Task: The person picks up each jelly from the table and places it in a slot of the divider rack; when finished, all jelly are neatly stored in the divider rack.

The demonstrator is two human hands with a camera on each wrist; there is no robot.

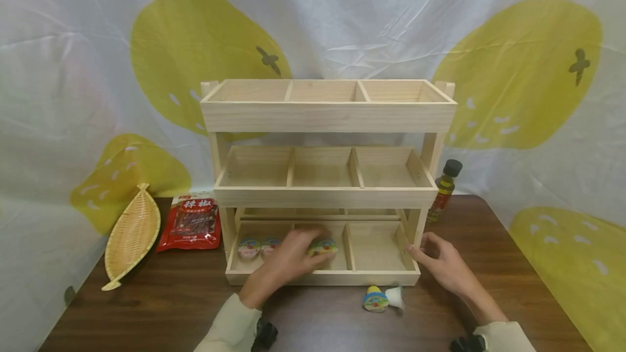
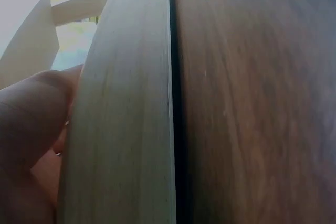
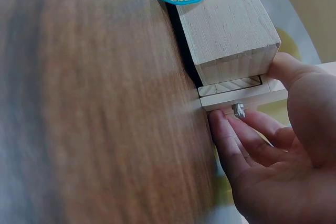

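Brown table [image 1: 318, 324]; on it, clock centre, a three-tier wooden rack [image 1: 325, 198]. Right hand [image 1: 449, 266], 4 o'clock, grips the bottom tier's end. Left hand [image 1: 286, 258], 7 o'clock, over that tier; whether it grips anything, cannot tell. Lidded cups [image 1: 375, 302]: two in-tier toward 7:30, one at 6 partly hidden by left hand, two on tabletop at 5.

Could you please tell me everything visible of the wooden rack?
The wooden rack is pale and grained, its three tiers divided into compartments. A metal bolt projects at its right end. It stands upright on the brown table. Printed-lid cups sit in its bottom tier; the right hand grips its right side.
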